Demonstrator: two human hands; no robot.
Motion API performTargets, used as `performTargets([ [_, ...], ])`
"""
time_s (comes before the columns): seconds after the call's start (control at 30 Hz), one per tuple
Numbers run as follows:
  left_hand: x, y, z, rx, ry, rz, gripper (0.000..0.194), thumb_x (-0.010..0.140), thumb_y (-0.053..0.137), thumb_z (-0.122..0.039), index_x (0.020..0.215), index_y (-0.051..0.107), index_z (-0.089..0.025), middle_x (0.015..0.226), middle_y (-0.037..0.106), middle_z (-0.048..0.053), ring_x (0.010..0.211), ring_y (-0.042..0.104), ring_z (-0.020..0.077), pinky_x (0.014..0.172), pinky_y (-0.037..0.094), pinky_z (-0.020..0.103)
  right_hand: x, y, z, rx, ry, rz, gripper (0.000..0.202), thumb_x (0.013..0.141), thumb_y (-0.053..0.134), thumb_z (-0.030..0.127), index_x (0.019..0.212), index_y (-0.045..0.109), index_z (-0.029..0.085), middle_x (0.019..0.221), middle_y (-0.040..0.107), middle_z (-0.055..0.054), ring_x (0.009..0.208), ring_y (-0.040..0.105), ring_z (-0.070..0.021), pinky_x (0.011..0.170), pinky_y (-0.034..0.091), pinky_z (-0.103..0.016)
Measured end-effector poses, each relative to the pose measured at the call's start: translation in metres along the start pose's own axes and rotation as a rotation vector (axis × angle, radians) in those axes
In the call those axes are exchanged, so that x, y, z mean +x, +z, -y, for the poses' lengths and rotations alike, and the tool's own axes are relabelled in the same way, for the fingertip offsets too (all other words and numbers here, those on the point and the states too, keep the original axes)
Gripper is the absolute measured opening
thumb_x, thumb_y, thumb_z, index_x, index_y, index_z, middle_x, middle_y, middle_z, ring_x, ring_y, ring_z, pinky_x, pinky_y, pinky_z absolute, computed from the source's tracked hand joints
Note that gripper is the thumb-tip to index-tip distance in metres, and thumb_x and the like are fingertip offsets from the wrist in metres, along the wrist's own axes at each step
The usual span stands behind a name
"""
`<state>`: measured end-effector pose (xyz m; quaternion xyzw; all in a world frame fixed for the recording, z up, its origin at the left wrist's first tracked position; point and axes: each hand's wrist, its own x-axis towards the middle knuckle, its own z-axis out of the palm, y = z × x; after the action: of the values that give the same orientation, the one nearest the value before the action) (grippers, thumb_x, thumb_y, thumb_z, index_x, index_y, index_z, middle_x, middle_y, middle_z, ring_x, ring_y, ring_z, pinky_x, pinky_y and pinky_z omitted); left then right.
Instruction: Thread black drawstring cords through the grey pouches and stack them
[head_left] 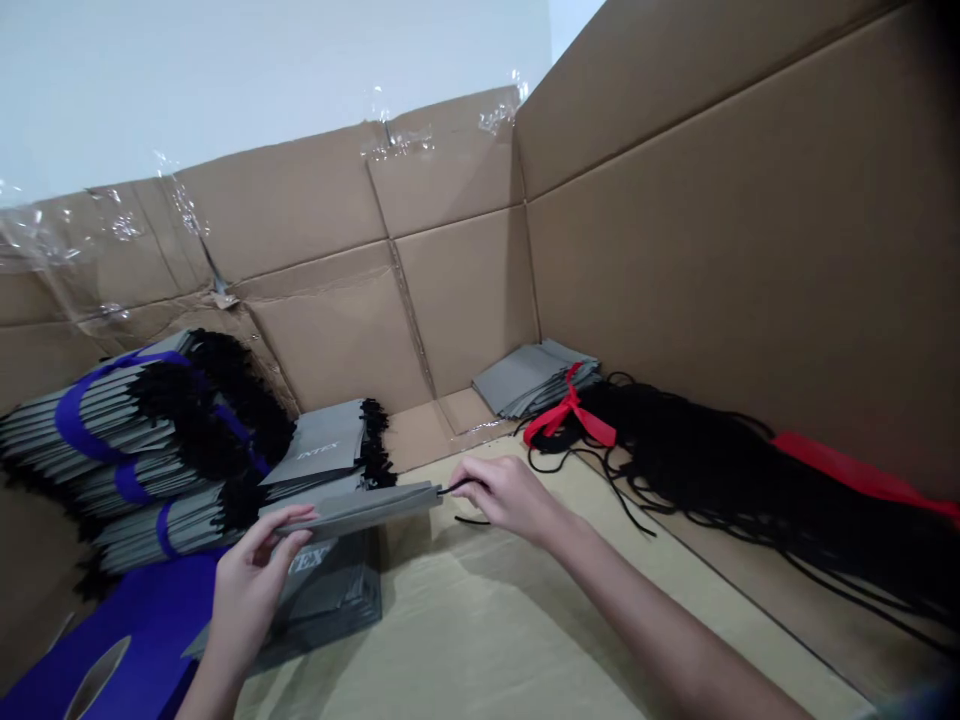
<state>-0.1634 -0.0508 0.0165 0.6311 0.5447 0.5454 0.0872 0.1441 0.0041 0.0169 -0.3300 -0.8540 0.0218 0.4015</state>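
Note:
Between the thumb and fingers of my left hand (259, 570) is the near end of a flat grey fabric pouch (360, 510), held edge-on above the table. My right hand (506, 495) pinches a black cord (459, 486) at the pouch's far right corner, where the cord meets the fabric. A loose cord end hangs just below those fingers. Under the pouch lies a stack of grey pouches (337, 590) with white lettering, partly hidden by my left hand. Behind it stands another grey stack (322, 440) marked INTEX, black cord ends along its right side.
Pouch bundles (120, 420) tied with blue ribbon pile up at left, above a blue ribbon roll (142, 620). At right, black cords (712, 460) lie with a red ribbon (570, 415) around them. Grey pieces (532, 378) sit in the back corner. Cardboard walls (450, 280) enclose the table.

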Motion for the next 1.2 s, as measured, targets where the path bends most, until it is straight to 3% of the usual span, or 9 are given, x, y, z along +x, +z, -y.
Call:
performTargets([
  [0.13, 0.003, -0.002, -0.001, -0.144, -0.113, -0.006, 0.021, 0.066, 0.067, -0.034, 0.077, 0.066, -0.015, 0.074, 0.070, 0.004, 0.073, 0.065, 0.0209, 0.063, 0.052, 0.027, 0.000, -0.007, 0.003, -0.011, -0.040, -0.020, 0.017, 0.081, 0.050, 0.008, 0.082, 0.062, 0.019, 0.073, 0.072, -0.001, 0.064, 0.066, -0.0131, 0.056, 0.041, -0.020],
  [0.27, 0.005, -0.004, 0.006, -0.158, -0.138, -0.072, 0.018, 0.065, 0.068, -0.032, 0.072, 0.068, -0.015, 0.054, 0.060, -0.002, 0.049, 0.052, 0.0117, 0.045, 0.041, 0.020, -0.001, -0.016, 0.010, -0.106, -0.068, 0.025, 0.018, 0.080, 0.050, 0.007, 0.081, 0.062, 0.020, 0.072, 0.072, 0.000, 0.064, 0.066, -0.0141, 0.055, 0.039, -0.021],
  [0.5, 0.002, 0.006, 0.007, -0.154, -0.185, 0.075, 0.021, 0.066, 0.069, -0.034, 0.069, 0.068, -0.013, 0.060, 0.063, 0.001, 0.054, 0.053, 0.0120, 0.050, 0.042, 0.020, -0.008, -0.018, 0.031, -0.162, -0.109, 0.069, 0.028, 0.070, 0.045, -0.002, 0.081, 0.059, 0.020, 0.071, 0.072, 0.001, 0.060, 0.065, -0.0132, 0.052, 0.036, -0.022],
  [0.63, -0.002, 0.011, 0.005, -0.109, -0.158, 0.095, 0.024, 0.066, 0.068, -0.036, 0.068, 0.068, -0.013, 0.056, 0.059, 0.001, 0.052, 0.050, 0.0116, 0.048, 0.038, 0.020, -0.011, -0.020, 0.032, -0.031, -0.049, 0.097, 0.023, 0.078, 0.045, 0.003, 0.083, 0.060, 0.021, 0.075, 0.072, 0.001, 0.064, 0.065, -0.0128, 0.056, 0.040, -0.021],
  [0.8, -0.003, 0.015, 0.001, -0.080, -0.154, 0.107, 0.025, 0.068, 0.066, -0.038, 0.068, 0.068, -0.012, 0.054, 0.056, -0.001, 0.047, 0.043, 0.0093, 0.044, 0.032, 0.019, -0.011, -0.022, 0.040, 0.066, 0.103, 0.111, 0.011, 0.083, 0.057, 0.028, 0.093, 0.060, 0.024, 0.078, 0.069, 0.002, 0.066, 0.063, -0.0138, 0.055, 0.043, -0.023],
  [0.97, -0.005, 0.022, -0.005, -0.027, -0.144, 0.190, 0.020, 0.071, 0.061, -0.034, 0.069, 0.066, -0.015, 0.057, 0.058, -0.001, 0.051, 0.047, 0.0113, 0.049, 0.036, 0.020, -0.012, -0.014, 0.039, 0.084, 0.199, 0.022, 0.016, 0.087, 0.050, 0.028, 0.074, 0.059, 0.024, 0.075, 0.067, 0.001, 0.061, 0.061, -0.0133, 0.056, 0.044, -0.024],
  [1.2, -0.007, 0.023, -0.001, 0.007, -0.127, 0.164, 0.015, 0.073, 0.057, -0.028, 0.077, 0.066, -0.016, 0.071, 0.064, 0.000, 0.059, 0.052, 0.0124, 0.056, 0.039, 0.020, -0.017, -0.009, 0.034, 0.009, 0.259, 0.051, 0.019, 0.089, 0.045, 0.034, 0.075, 0.053, 0.025, 0.076, 0.065, 0.001, 0.058, 0.060, -0.0147, 0.056, 0.044, -0.026],
])
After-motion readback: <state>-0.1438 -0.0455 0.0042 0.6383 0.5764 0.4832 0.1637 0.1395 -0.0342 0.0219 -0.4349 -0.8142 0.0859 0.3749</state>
